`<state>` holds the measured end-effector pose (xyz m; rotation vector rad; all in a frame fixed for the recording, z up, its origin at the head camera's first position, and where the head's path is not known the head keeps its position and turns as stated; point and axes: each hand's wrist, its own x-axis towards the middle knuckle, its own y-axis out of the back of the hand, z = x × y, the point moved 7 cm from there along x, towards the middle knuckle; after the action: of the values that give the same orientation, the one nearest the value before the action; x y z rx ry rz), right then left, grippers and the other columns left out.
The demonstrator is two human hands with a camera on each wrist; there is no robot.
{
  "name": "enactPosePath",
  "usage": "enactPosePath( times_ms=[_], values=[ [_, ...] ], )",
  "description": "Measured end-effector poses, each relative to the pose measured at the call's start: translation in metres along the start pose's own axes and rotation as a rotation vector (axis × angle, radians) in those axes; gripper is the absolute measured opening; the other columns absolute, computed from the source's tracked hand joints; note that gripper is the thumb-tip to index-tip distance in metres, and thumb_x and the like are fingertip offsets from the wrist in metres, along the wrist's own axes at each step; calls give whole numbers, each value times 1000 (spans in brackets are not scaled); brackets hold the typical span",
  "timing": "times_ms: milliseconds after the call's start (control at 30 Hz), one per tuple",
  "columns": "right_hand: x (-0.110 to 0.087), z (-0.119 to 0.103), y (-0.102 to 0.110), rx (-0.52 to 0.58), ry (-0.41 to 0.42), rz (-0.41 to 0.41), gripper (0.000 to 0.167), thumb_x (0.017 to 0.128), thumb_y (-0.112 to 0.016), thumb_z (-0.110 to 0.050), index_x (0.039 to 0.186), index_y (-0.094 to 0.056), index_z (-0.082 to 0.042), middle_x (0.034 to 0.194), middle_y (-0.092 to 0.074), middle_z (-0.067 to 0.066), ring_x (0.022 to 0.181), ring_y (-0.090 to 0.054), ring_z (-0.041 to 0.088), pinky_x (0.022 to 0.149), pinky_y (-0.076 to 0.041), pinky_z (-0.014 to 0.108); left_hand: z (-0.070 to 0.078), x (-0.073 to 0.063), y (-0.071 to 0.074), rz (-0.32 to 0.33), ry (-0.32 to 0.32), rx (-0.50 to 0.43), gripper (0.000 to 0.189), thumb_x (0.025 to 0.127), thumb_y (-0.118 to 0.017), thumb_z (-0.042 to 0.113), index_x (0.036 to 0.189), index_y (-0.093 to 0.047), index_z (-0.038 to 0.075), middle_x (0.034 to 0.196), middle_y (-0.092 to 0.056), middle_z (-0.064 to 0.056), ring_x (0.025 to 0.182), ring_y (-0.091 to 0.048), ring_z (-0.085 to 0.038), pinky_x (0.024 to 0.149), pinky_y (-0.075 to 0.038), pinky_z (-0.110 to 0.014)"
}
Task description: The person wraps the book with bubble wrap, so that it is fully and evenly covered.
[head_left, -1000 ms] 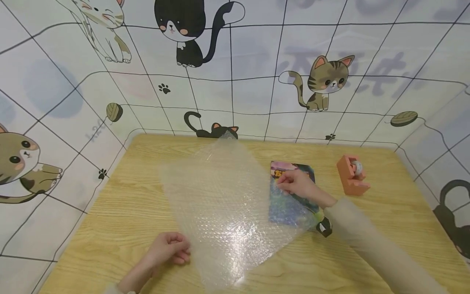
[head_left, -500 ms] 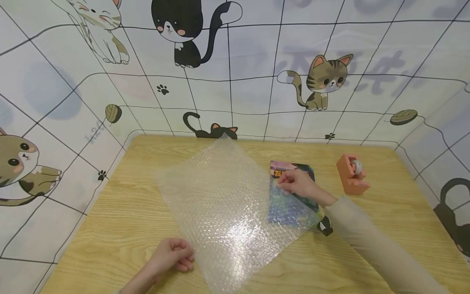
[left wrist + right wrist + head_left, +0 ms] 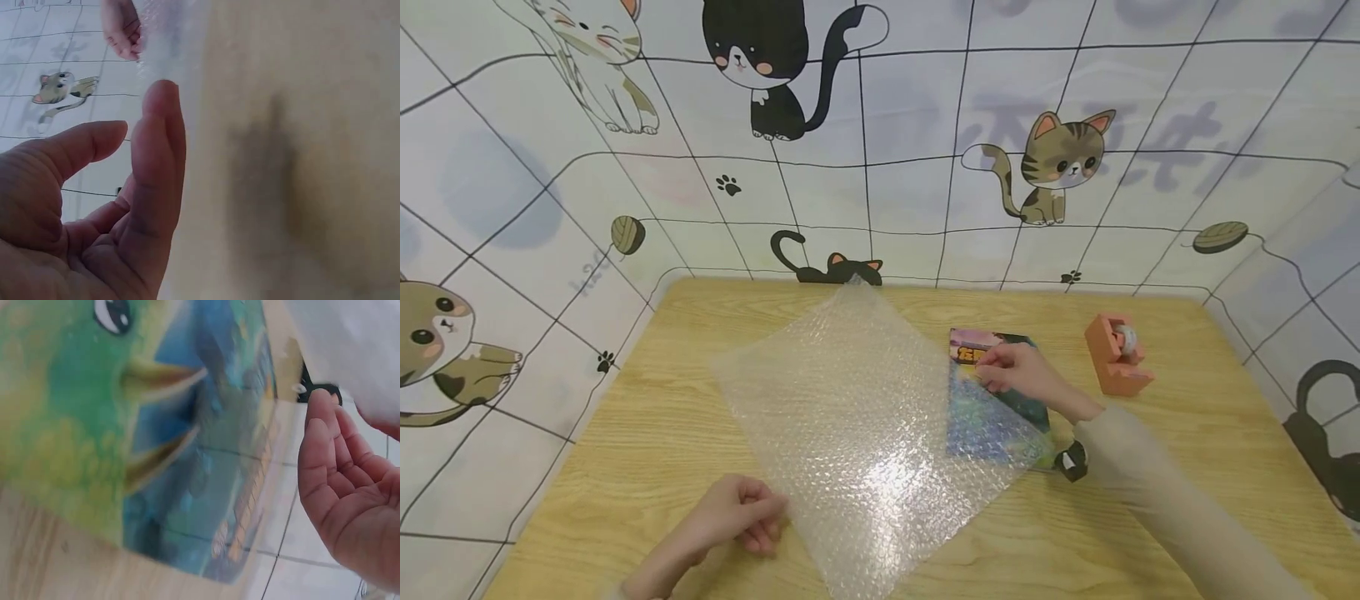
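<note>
A clear sheet of bubble wrap (image 3: pixel 850 400) lies cornerwise on the wooden table, its right corner overlapping a picture book (image 3: pixel 964 417). In the right wrist view the book's glossy cover (image 3: pixel 81 450) shows a green, horned creature. Beside the wrap's lower left edge is the left hand (image 3: pixel 737 512), its fingers bent; the left wrist view shows a gap between thumb (image 3: pixel 100 144) and index finger, with nothing held. Over the upper part of the book, close to the wrap's right edge, the right hand (image 3: pixel 1018 375) hovers with fingers gently bent and nothing visible in its grasp.
An orange tape dispenser (image 3: pixel 1116 354) with a roll of tape stands on the right side of the table (image 3: pixel 647 400). Behind and at both sides rises a white cloth (image 3: pixel 917 192) printed with cats and grid lines. A small black piece (image 3: pixel 1071 461) shows by the right cuff.
The bubble wrap has settled flatter, its left corner lower and further left. The right hand has drawn slightly right from the wrap's edge. The left hand has moved slightly away from it.
</note>
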<state>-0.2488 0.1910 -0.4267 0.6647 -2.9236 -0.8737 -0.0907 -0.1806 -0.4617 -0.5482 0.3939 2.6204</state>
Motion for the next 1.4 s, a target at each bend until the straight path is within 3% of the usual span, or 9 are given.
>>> enactPosePath(
  times_ms=[233, 367, 533, 733, 933, 1033, 1133, 1267, 1400],
  values=[
    [-18, 14, 30, -105, -108, 143, 25, 91, -61, -14, 105, -60, 6, 93, -64, 18, 78, -63, 27, 66, -54, 37, 78, 27, 11, -5, -135, 133, 26, 90, -62, 15, 90, -63, -11, 70, -66, -12, 61, -65, -19, 58, -56, -34],
    [-25, 20, 41, -164, -125, 216, 26, 90, -63, -12, 105, -59, 9, 94, -63, 20, 79, -62, 30, 65, -53, 38, 119, 64, 6, -7, -168, 195, 22, 89, -62, 12, 94, -64, -9, 78, -67, -15, 68, -67, -20, 67, -56, -39],
    [-30, 28, 48, -213, -178, 298, 32, 87, -66, -12, 107, -56, 12, 99, -60, 26, 90, -59, 36, 74, -51, 43, 150, 120, -13, -13, -132, 212, 21, 89, -62, 14, 100, -64, -4, 96, -67, -20, 78, -67, -18, 77, -55, -36],
    [-33, 38, 48, -207, -303, 328, 47, 88, -65, -16, 120, -46, 14, 114, -52, 32, 105, -51, 43, 85, -47, 51, 173, 176, -43, 47, -177, 312, 22, 88, -64, 16, 102, -66, -1, 99, -66, -14, 88, -64, -24, 81, -53, -36],
    [-32, 48, 47, -178, -378, 316, 55, 86, -67, -18, 123, -43, 15, 114, -53, 33, 102, -53, 41, 82, -48, 47, 185, 215, -77, 112, -250, 487, 32, 87, -66, 19, 110, -65, -3, 109, -64, -12, 96, -60, -22, 78, -51, -31],
    [-30, 54, 46, -172, -422, 297, 58, 85, -69, -19, 123, -43, 15, 113, -55, 33, 99, -56, 39, 80, -49, 45, 190, 230, -89, 109, -280, 533, 23, 88, -65, 17, 77, -62, -3, 72, -57, -6, 63, -50, -13, 56, -42, -23],
    [-30, 57, 45, -180, -461, 266, 62, 83, -70, -22, 124, -43, 16, 116, -53, 33, 101, -54, 39, 83, -48, 46, 194, 245, -94, 112, -311, 565, 47, 87, -65, 14, 53, -35, 8, 51, -27, 3, 46, -22, -8, 45, -22, -21],
    [-29, 56, 43, -188, -488, 237, 60, 82, -71, -23, 121, -46, 16, 119, -51, 32, 103, -53, 39, 84, -47, 47, 193, 261, -93, 133, -268, 592, 58, 86, -67, 14, 48, -24, 14, 45, -14, 6, 41, -11, -6, 42, -15, -20],
    [-27, 57, 43, -186, -501, 232, 44, 82, -71, -23, 105, -56, 11, 96, -58, 21, 79, -53, 27, 66, -46, 36, 185, 274, -94, 131, -164, 587, 56, 83, -70, 16, 46, -27, 13, 43, -17, 5, 40, -13, -8, 41, -20, -22]
  ],
)
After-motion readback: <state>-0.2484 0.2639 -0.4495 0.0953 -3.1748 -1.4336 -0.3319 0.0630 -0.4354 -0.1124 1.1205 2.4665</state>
